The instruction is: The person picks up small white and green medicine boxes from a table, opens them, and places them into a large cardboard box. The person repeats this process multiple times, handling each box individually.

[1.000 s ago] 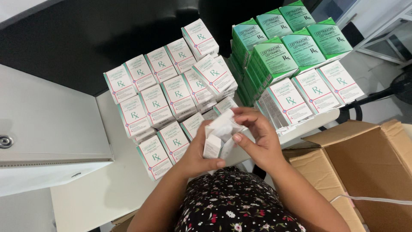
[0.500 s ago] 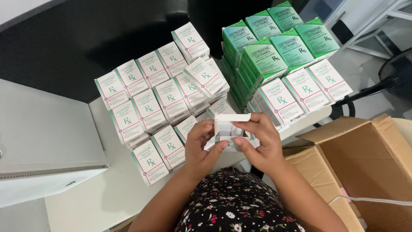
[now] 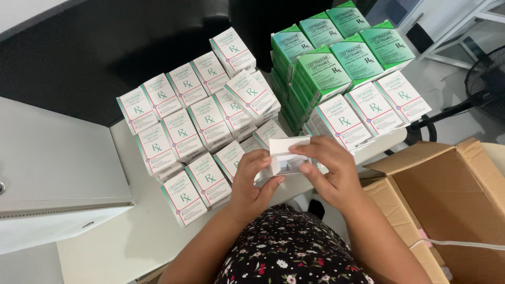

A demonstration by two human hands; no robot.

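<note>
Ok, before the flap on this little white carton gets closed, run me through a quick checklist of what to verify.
1. Both hands on the carton: ok. The left hand grips the small white carton from the left, the right hand from the right.
2. Top flap free to fold: ok, it stands open.
3. Contents seated inside: cannot tell, the opening shows only a dim interior.
4. Carton clear of the white box stacks: ok, it is held above the table edge.
5. Green box stack steady: ok, none tilting.
6. Cardboard box open: ok.
</note>
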